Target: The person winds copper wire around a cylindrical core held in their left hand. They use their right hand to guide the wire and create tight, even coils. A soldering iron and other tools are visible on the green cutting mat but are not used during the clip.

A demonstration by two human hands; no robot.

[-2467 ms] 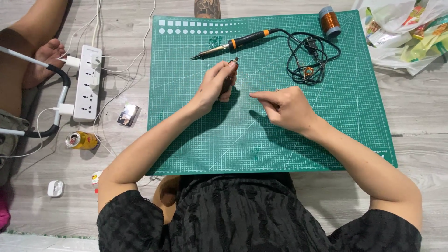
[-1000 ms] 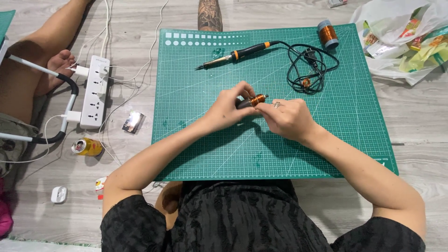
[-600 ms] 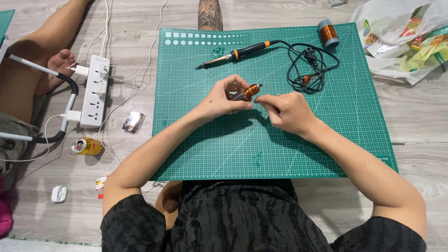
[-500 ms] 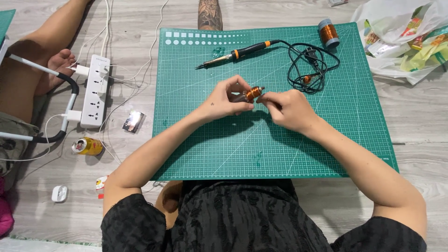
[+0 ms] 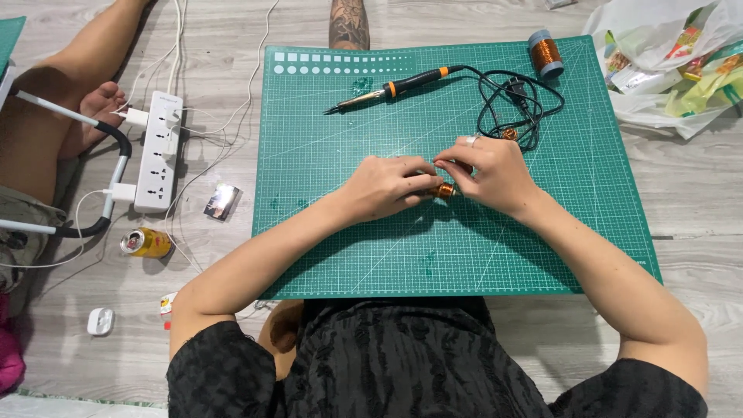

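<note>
Landmark: green cutting mat, flat on the grey wood-look floor; every place below is given relative to it.
Left hand: left hand is over the mat's middle, fingers curled shut around one end of a small copper-wound coil.
Right hand: right hand is just right of the left one, fingers bent and pinching at the coil's other end; a ring shows on one finger.
Coil: held between both hands, just above the mat's centre; only a short copper section shows, the rest is hidden by fingers. Cannot tell whether it touches the mat.
Soldering iron: soldering iron lies on the mat's upper middle, black handle with an orange band, tip pointing left.
Cord: its black cord is looped in a loose bundle on the mat's upper right, just above the right hand.
Wire spool: spool of copper wire stands at the mat's top right corner.
Power strip: white power strip sits off the mat's left edge, with plugs and white cables in it.
Can: yellow can lies on its side, left of the mat, below the strip.
Bags: plastic bags are piled past the mat's upper right corner.
Other person: bare leg and foot on the floor, far left of the mat.
</note>
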